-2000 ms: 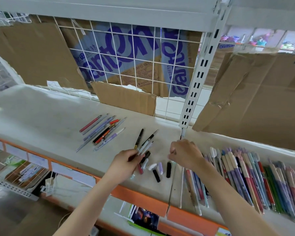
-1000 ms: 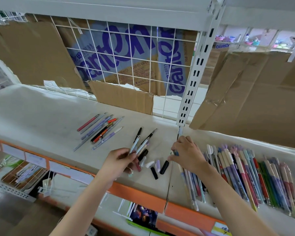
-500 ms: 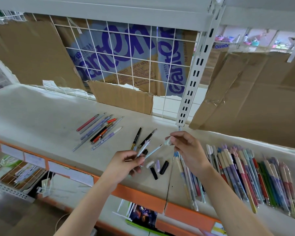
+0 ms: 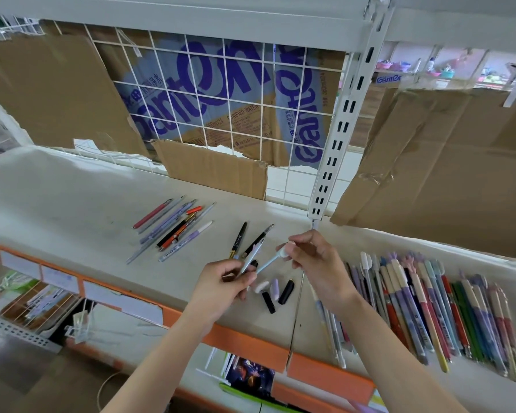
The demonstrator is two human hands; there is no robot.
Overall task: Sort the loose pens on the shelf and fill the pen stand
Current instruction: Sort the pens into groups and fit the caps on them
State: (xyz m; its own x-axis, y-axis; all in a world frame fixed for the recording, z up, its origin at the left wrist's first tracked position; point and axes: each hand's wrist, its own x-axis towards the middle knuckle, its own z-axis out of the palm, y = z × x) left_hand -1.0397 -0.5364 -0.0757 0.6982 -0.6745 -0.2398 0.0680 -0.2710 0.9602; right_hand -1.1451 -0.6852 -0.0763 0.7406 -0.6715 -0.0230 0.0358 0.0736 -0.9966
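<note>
My left hand (image 4: 221,286) grips two light blue pens, one of them (image 4: 266,264) pointing toward my right hand. My right hand (image 4: 316,263) pinches a white cap (image 4: 282,252) at that pen's tip, just above the shelf (image 4: 72,222). Loose caps, black, white and lilac (image 4: 276,290), lie under my hands. Two black pens (image 4: 238,239) rest just behind them. A small pile of mixed pens (image 4: 173,228) lies to the left. A long row of coloured pens (image 4: 429,308) fills the shelf to the right. No pen stand is visible.
An orange price rail (image 4: 191,326) edges the shelf front. A white slotted upright (image 4: 337,144) stands behind my right hand, with wire mesh and cardboard sheets (image 4: 215,171) at the back. A lower shelf (image 4: 116,329) with packaged goods shows below.
My right hand left the row of pens, rose toward the left hand and now holds a white cap at the tip of the blue pen. My left hand lifted the pens off the shelf.
</note>
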